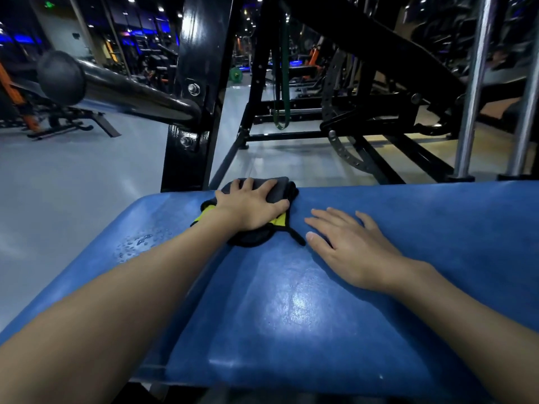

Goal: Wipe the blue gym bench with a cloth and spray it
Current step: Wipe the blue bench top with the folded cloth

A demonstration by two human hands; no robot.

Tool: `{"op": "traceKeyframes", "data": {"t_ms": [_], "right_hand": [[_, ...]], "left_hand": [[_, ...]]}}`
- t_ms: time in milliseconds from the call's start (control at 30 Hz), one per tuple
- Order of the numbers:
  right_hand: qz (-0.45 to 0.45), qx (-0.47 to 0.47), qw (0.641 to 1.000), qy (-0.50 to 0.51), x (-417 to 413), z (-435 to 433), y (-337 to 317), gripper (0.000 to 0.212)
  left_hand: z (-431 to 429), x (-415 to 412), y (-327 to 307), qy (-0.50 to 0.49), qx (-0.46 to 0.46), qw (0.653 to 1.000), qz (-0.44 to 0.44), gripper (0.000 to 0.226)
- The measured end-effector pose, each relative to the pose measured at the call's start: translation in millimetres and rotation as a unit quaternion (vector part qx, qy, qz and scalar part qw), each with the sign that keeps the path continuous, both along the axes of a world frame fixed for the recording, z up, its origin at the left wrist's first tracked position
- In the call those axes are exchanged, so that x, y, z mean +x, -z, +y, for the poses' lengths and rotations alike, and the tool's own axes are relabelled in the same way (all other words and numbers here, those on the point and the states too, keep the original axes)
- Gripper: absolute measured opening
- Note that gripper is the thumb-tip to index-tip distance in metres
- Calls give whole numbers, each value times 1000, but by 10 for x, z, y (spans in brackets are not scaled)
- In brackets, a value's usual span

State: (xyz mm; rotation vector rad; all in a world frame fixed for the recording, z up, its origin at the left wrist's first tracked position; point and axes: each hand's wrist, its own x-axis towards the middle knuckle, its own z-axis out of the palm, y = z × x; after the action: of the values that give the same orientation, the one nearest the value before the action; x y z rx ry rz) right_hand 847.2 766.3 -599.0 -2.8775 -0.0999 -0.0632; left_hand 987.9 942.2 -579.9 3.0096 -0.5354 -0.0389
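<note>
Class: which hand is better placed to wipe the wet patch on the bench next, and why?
Left: the left hand presses the cloth, and the droplets lie on its side; the right hand holds nothing.

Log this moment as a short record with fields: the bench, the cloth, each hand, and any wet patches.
bench: blue padded gym bench, glossy
cloth: dark grey cloth with black trim and yellow patch, at bench's far edge
left hand: pressing flat on cloth, fingers spread
right hand: flat on bench, right of cloth
wet spots: droplets near bench's left edge
spray bottle: not in view
</note>
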Motion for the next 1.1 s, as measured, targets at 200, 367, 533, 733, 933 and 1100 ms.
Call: {"op": "traceKeyframes", "data": {"t_ms": [200, 367, 533, 733, 933, 1100], "right_hand": [[-8, -6, 1000, 11, 19, 8, 1, 53], [0, -2, 1000, 12, -4, 29, -40, 53], [-7, 6, 1000, 10, -22, 31, -43, 51], [-13, -14, 1000, 8, -106, 55, -62, 49], [-35, 7, 999, 4, -46, 125, -133, 49], [19, -24, 1000, 2, 22, 169, -58, 58]], "left_hand": [[97, -232, 36, 16, 1, 1000, -17, 69], [324, -801, 60, 31, 14, 999, -24, 75], [608, -1484, 62, 36, 21, 999, -33, 94], [842, -1981, 14, 49, 10, 999, -16, 90], [708, -1846, 53, 28, 33, 999, -25, 95], [631, -1314, 53, 27, 21, 999, -28, 94]]}}
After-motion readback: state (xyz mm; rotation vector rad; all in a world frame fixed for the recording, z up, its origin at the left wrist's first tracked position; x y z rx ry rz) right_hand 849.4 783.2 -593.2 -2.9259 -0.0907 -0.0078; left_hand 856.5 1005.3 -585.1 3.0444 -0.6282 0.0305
